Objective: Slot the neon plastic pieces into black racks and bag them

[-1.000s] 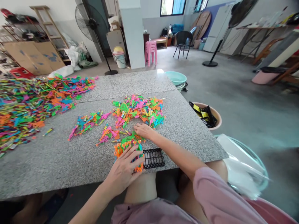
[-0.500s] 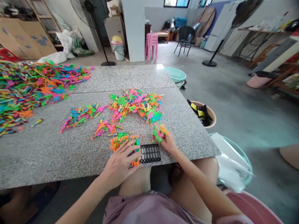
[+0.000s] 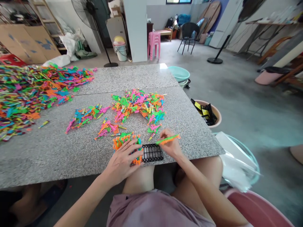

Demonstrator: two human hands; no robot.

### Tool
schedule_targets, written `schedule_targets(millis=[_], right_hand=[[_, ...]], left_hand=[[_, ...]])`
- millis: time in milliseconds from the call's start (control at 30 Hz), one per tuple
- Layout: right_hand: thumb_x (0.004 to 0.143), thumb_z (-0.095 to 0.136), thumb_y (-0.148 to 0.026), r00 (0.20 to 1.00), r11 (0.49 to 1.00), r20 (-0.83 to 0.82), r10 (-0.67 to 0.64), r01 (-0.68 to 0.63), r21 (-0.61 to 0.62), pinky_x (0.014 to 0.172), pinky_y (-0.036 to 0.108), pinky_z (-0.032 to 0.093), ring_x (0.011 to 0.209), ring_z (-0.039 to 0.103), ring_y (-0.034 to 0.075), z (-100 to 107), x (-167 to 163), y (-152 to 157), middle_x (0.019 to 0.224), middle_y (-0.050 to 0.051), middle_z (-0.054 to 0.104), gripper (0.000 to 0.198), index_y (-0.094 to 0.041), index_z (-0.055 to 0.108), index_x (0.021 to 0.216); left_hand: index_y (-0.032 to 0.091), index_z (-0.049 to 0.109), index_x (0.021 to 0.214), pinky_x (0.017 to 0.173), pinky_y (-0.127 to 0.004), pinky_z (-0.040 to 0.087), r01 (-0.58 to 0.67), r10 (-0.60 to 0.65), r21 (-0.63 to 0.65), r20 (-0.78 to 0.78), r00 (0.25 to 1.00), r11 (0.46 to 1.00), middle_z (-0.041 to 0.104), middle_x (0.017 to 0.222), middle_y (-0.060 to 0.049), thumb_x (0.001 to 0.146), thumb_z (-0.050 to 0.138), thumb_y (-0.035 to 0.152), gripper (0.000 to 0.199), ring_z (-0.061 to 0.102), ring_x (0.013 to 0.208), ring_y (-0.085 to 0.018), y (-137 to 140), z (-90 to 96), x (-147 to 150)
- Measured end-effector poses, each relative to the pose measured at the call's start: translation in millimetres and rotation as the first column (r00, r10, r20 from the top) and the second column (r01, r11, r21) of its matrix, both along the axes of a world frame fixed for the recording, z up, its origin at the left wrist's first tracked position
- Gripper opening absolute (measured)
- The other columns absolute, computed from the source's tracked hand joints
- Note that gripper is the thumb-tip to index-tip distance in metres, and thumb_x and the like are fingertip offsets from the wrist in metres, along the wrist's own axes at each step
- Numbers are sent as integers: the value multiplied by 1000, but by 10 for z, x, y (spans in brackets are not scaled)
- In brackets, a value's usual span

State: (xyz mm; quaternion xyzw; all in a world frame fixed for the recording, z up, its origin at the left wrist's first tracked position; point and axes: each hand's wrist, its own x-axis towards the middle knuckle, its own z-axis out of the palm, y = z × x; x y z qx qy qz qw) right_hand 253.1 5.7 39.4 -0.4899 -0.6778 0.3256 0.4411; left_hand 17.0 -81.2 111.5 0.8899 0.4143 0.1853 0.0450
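Note:
A black plastic grid rack (image 3: 152, 153) lies at the table's near edge, its right part showing bare cells. Upright orange, green and blue plastic toy pieces (image 3: 120, 142) are packed in a block at its left. My left hand (image 3: 125, 155) grips this block, fingers laid over the top and thumb on the near side. Just above the rack's right end, my right hand (image 3: 170, 143) pinches a green and orange plastic toy piece (image 3: 168, 139), held nearly level; whether it is more than one piece I cannot tell. A few loose pink and green pieces (image 3: 154, 128) lie just beyond that hand.
Loose toy pieces form a pile (image 3: 139, 105) mid-table and a much larger heap (image 3: 42, 85) at the left on the speckled table (image 3: 189, 126). Right of the table stand a tub with black racks (image 3: 205, 113), a clear plastic bag (image 3: 233, 160) and a pink tub (image 3: 255, 201).
My right hand has turned and now holds a green and orange piece level near the rack. Pink and green pieces from its earlier bunch now lie on the table. My left hand stays put.

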Motion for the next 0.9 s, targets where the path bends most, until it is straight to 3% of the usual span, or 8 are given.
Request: schedule_targets(millis=[67,167,333,433,600,767,900], right_hand=[[65,54,-16,992,989,-9,127,-128,-72,61,25,46,66,56,14,-42,-148,-133,74,-1,59,12,-22,51,75],[69,56,-14,984,967,-29,178,-181,-180,67,26,50,68,61,14,-130,-340,-207,78,-2,65,24,-23,54,91],[75,60,-13,948,952,145,283,-260,-160,73,28,50,76,67,18,-134,-555,-150,83,1,70,20,-22,58,93],[75,60,-11,883,940,323,340,-306,-151,67,25,47,75,67,19,-94,-645,-114,79,2,69,20,-19,59,93],[79,57,-11,755,944,570,325,-298,-144,62,25,42,70,64,20,-37,-688,-79,77,6,69,25,-15,58,103],[82,58,-15,682,929,639,356,-331,-164,63,26,42,73,64,21,53,-722,-27,80,8,69,26,-14,59,108],[87,54,-19,709,920,594,381,-355,-165,65,26,43,75,64,21,58,-765,-26,82,7,69,21,-16,60,106]], left_hand=[[22,66,111,112,-48,41,4,-4,7,-5,1000,1000,64,123,-6,90,62,30,23,47,133,-28,8,-8,-12],[22,65,113,113,-47,40,11,-10,16,-15,1000,1000,63,125,-6,90,62,29,24,46,134,-27,10,-25,-22],[23,65,111,111,-48,42,7,-6,32,-19,1000,999,64,123,-6,90,61,29,21,47,133,-28,8,-20,-6],[23,64,111,111,-48,42,8,-7,35,-24,1000,999,64,123,-6,90,62,27,22,48,132,-28,8,-12,-1],[22,64,112,110,-49,43,17,-15,49,-40,999,999,63,124,-7,89,62,26,23,48,130,-29,8,-25,-9],[20,64,113,109,-49,42,15,-10,106,-44,999,994,64,123,-7,90,61,27,24,48,130,-29,12,-37,26],[23,60,126,113,-54,34,17,6,167,-135,991,986,60,133,-8,92,60,29,35,47,130,-31,16,26,66]])
